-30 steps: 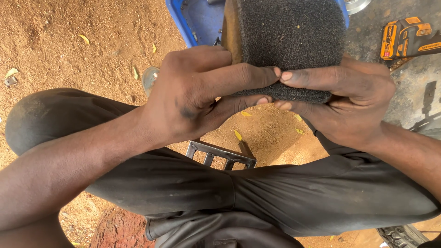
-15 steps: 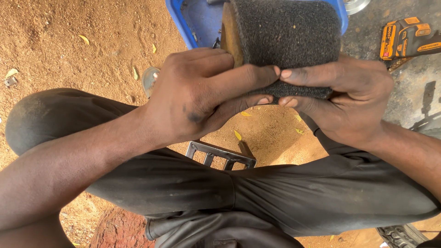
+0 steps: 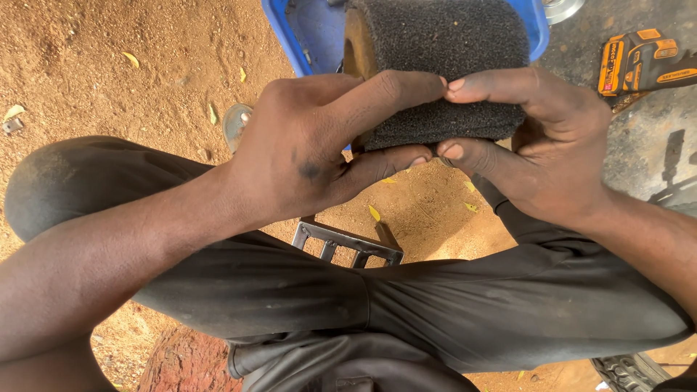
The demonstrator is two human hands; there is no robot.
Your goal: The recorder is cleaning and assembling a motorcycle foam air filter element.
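Foam cylinder [image 3: 443,65], dark and coarse with a tan core end on its left, sits upper centre of frame, held up over a blue tub [image 3: 308,33]. Left hand [image 3: 319,145] curls around its left end, index finger across the front, thumb under. Right hand [image 3: 537,138] clasps the right side, fingertips meeting the left's. Below: dark trousers [image 3: 435,305], metal bracket [image 3: 348,247] on sandy ground [image 3: 109,80]. Upper right: orange-and-black power tool [image 3: 642,65].
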